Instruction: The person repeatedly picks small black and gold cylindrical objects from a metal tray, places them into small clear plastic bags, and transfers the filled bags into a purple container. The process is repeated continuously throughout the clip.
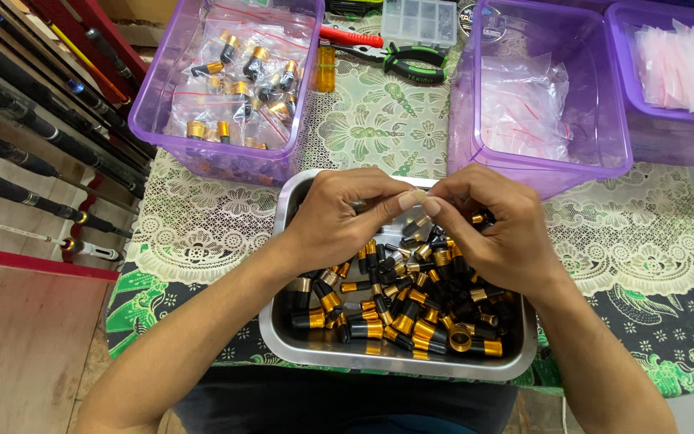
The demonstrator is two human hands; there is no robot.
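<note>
We've got our left hand [339,215] and right hand [491,233] pinching a tiny clear bag [419,195] over the steel tray [283,325] of black-gold fittings [411,309]

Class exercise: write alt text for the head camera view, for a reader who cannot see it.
Two bare hands, left hand and right hand, pinch a small clear bag together above a steel tray of black-and-gold fittings. Purple bins stand behind on a patterned cloth.

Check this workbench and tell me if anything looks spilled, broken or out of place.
Nothing stands out. The black-and-gold parts sit loose but contained in the steel tray, bagged ones in the purple bin, pliers lie flat. Both hands pinch a small clear piece.
</note>
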